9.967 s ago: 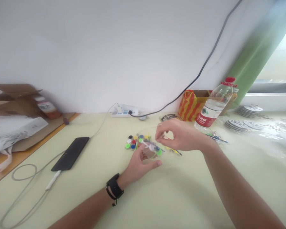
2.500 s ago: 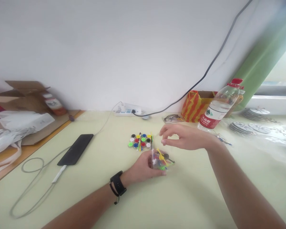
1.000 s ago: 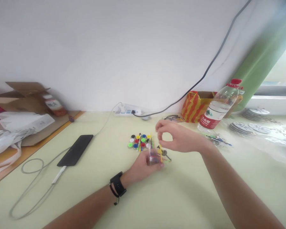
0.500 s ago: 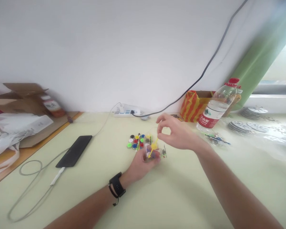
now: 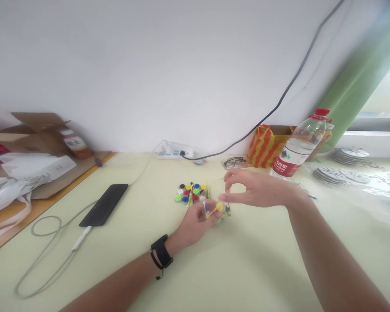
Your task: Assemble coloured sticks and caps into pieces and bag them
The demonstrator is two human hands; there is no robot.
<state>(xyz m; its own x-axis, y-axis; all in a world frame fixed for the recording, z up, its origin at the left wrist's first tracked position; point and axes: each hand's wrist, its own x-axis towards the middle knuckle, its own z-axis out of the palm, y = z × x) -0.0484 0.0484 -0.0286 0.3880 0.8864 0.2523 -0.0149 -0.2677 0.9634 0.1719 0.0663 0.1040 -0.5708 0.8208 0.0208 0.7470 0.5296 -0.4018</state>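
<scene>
Yellow pointer (image 5: 215,209) right of caps (image 5: 190,193): thin stem, round head, diagonal, head up-right. Your left hand (image 5: 195,223) clamps it; right hand (image 5: 258,190) pinched shut.

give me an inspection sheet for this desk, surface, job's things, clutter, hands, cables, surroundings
surface: pale green table, no spills seen.
job's things: clear packet of coloured pieces in the left hand; yellow piece sticking out of it; coloured caps clustered just behind.
clutter: phone, water bottle, striped bag, glasses, stacked discs, cardboard box, white bags.
hands: left hand closed on the packet; right hand pinched just above the yellow piece, grip on it unclear.
cables: grey cable plugged into the phone, looping at the left; black cable running from the power strip up the wall.
surroundings: white wall; green drape at the right.
</scene>
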